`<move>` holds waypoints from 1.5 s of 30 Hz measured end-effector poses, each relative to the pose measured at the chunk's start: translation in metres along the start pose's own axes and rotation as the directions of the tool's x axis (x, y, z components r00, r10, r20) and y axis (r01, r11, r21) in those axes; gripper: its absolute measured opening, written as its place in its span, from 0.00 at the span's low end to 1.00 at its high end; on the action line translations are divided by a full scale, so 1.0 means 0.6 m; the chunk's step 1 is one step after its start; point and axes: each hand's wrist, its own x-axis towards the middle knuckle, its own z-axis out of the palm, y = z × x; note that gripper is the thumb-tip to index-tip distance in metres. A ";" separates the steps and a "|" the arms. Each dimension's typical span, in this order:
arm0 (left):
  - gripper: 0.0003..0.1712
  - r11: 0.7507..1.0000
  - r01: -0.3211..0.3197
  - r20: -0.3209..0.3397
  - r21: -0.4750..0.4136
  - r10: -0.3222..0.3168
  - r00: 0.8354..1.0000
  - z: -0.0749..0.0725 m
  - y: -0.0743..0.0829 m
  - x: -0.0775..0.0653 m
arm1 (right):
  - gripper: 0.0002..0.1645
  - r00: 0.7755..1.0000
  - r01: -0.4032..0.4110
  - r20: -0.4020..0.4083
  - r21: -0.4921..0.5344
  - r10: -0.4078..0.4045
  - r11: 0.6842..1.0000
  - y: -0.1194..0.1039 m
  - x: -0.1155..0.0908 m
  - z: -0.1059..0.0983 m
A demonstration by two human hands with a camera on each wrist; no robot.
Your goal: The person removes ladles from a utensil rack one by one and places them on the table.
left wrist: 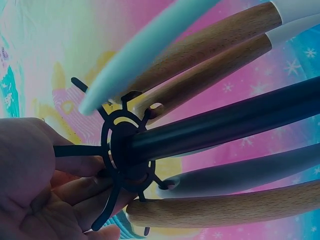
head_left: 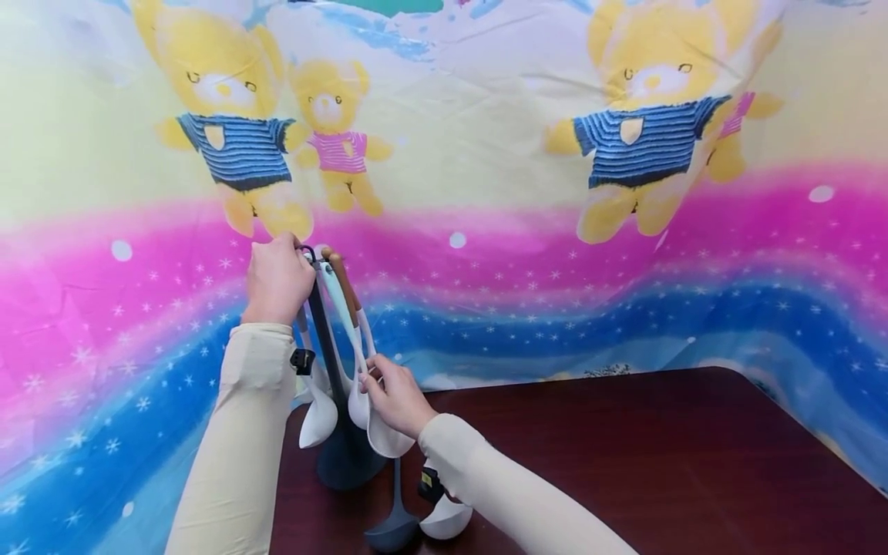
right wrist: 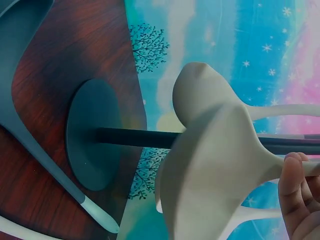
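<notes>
Tabletop (head_left: 624, 447) stretches rightward, corner (head_left: 724, 375) rounded; left fingers (left wrist: 82, 190) grip rack (left wrist: 215, 127), right fingers (right wrist: 290, 180) pinch ladle (right wrist: 210, 170).

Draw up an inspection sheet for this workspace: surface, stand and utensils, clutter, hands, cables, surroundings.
Surface: dark reddish-brown table.
Job's things: black stand, upright, several utensils hanging round it; pale ladle beside its pole, hooked or not unclear; dark grey ladle and white ladle on the table.
Clutter: nothing seen beyond these.
Hands: left hand holds the stand's top; right hand pinches the pale ladle's handle.
Cables: nothing seen.
Surroundings: cloth backdrop with printed bears and snowflakes.
</notes>
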 end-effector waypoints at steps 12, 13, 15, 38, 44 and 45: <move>0.17 1.000 0.000 -0.010 0.015 0.000 1.000 0.001 0.002 0.000 | 0.07 1.000 0.006 -0.002 0.006 -0.006 1.000 -0.001 -0.004 -0.005; 0.17 1.000 0.000 -0.011 0.016 0.001 1.000 0.002 0.003 0.000 | 0.07 1.000 0.010 -0.002 0.000 -0.010 1.000 0.000 -0.005 -0.007; 0.16 1.000 0.000 -0.014 0.021 0.000 1.000 0.003 0.003 0.000 | 0.08 1.000 0.018 -0.003 -0.011 -0.018 1.000 0.000 -0.007 -0.011; 0.17 1.000 0.006 -0.001 0.024 -0.006 1.000 0.002 0.004 0.001 | 0.10 0.998 0.016 -0.053 -0.050 -0.019 0.999 0.022 -0.029 -0.069; 0.17 1.000 0.009 -0.002 0.016 -0.009 1.000 0.001 0.004 0.000 | 0.11 0.999 -0.020 -0.048 -0.031 0.019 0.999 0.031 -0.038 -0.085; 0.17 1.000 0.009 -0.001 0.016 -0.009 1.000 0.001 0.004 0.000 | 0.11 0.999 -0.021 -0.045 -0.029 0.020 0.999 0.032 -0.039 -0.088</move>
